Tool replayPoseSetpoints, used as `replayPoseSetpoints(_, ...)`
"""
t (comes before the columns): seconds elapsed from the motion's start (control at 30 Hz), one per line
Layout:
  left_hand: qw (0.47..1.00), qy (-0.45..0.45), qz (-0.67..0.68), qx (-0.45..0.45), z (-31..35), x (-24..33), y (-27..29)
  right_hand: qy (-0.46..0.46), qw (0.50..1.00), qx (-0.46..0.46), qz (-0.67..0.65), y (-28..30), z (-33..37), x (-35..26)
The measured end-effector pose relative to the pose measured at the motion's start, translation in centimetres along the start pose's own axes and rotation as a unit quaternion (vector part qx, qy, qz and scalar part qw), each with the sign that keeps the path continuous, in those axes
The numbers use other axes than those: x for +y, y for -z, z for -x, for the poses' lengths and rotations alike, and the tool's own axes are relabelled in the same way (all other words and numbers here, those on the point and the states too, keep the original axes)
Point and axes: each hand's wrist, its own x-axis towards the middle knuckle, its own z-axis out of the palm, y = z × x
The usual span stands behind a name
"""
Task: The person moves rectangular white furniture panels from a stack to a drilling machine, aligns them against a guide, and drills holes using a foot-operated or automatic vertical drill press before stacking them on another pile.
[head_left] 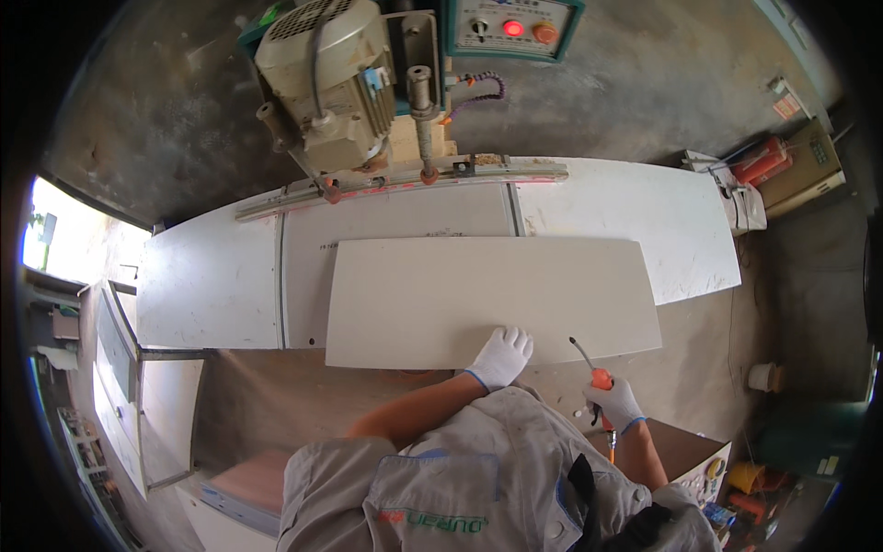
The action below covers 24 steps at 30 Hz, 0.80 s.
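Note:
A large pale rectangular panel (487, 285) lies on the white machine table, its near edge overhanging the front. My left hand (502, 357), in a white glove, rests on that near edge, with its fingers lying on the top face. To the right of it, off the panel's near right corner, my gloved right hand (614, 403) is closed around an orange air blow gun (602, 379). The gun's thin dark nozzle points up and left toward the panel. An orange air hose (612, 443) runs down from its handle.
Beyond the panel stands a drilling machine with a grey motor (322, 74), two vertical clamp rods and a metal guide rail (405, 189). Its control box (513, 28) shows a lit red button. A metal-framed rack (143, 396) stands left; an open box (685, 451) is by my right arm.

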Motion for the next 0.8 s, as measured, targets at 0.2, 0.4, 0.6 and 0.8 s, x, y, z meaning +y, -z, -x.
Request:
replayPoseSetpoints(0.2,0.996,0.077,0.049,0.005,1.5,-3.5,-1.9,-0.015,0.984,0.043,-0.17,-2.6,-7.2,3.1)
replayPoseSetpoints(0.4,0.941,0.321,0.076,-0.076,15.2,-13.3,3.7,-0.039,0.929,0.053,-0.364,-2.8,-12.1,1.8)
replayPoseSetpoints(0.6,0.862,0.483,0.153,-0.003,21.5,-18.1,2.5,-0.034,0.941,0.068,-0.33,-3.2,-14.2,-0.6)
replayPoseSetpoints(0.8,0.831,0.526,0.173,0.053,17.0,-21.4,2.2,0.003,0.945,0.071,-0.318,-2.6,-19.7,-6.6)
